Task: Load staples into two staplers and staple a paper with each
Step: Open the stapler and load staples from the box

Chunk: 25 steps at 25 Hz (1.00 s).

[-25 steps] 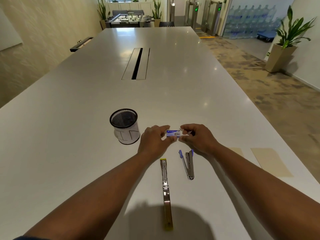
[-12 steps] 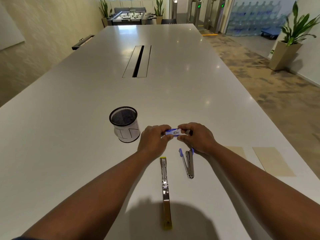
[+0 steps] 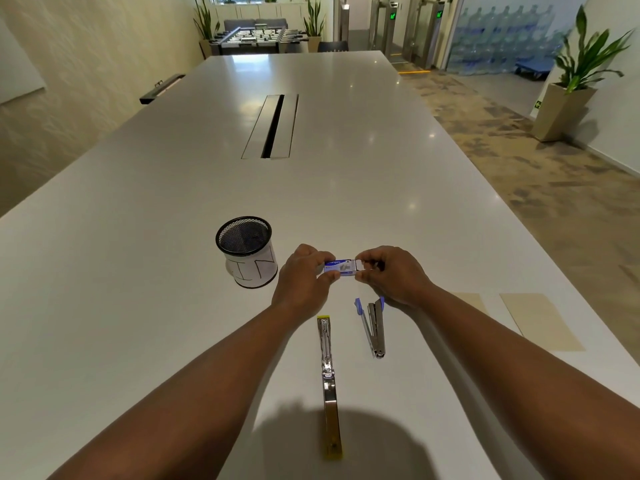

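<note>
Above the white table (image 3: pixel 138 271), a small blue and white staple box (image 3: pixel 341 266) sits between both hands. My left hand (image 3: pixel 304 277) pinches its left end. My right hand (image 3: pixel 389 273) grips the inner tray, which sticks out slightly at the box's right end. A yellow stapler (image 3: pixel 329 382) lies fully opened flat in front of me, metal channel up. A smaller blue stapler (image 3: pixel 373 325) lies opened in a V just to its right, below my right hand. Two beige papers (image 3: pixel 540 320) rest at the right table edge.
A black mesh pen cup (image 3: pixel 247 251) with a white label stands left of my left hand. A cable slot (image 3: pixel 273 126) runs along the table's middle. The table's right edge passes close beside the papers; a potted plant (image 3: pixel 575 77) stands on the floor beyond it.
The box's inner tray has slid out a little to the right under my right fingers. Both hands stay at the same spot; the staplers have not moved.
</note>
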Tool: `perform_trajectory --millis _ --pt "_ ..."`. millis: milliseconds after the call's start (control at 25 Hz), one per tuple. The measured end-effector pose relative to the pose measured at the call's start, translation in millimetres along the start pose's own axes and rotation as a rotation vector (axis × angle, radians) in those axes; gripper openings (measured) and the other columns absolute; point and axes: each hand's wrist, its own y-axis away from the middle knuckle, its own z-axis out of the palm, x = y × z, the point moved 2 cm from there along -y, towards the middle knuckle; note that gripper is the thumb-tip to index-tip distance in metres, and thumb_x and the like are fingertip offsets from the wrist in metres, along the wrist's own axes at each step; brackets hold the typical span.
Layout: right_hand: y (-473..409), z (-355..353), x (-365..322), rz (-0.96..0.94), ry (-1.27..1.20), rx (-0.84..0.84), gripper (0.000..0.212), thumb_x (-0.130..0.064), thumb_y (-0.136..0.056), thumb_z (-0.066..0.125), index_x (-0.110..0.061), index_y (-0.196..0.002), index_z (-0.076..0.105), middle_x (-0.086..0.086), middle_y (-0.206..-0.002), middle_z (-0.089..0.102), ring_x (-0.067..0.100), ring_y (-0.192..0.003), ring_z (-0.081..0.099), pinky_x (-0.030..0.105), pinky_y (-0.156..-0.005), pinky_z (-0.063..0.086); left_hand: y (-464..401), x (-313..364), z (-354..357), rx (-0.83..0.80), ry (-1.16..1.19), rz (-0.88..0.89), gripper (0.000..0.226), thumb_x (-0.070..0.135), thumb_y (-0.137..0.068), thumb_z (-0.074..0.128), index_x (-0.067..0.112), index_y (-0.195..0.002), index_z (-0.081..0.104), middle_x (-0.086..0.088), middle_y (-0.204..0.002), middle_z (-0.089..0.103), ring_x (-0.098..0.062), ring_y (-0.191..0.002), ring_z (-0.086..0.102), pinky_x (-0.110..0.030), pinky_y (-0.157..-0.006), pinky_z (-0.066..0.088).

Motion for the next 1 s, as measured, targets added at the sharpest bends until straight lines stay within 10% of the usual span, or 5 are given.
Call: perform_trajectory --millis 1000 --pt "-9.2 -18.5 -7.9 0.025 -0.093 -0.09 0.005 -0.025 -0.09 0.07 -0.025 -0.09 0.075 -0.007 -0.092 0.073 0.014 -0.087 0.064 0.033 -0.076 0.05 3.3 5.0 -2.9 -0.01 -0.056 0.032 0.027 0.036 -0.092 0.064 0.035 -0.12 0.068 0.01 -0.111 0.061 -0.014 -0.097 0.051 -0.038 -0.088 0.046"
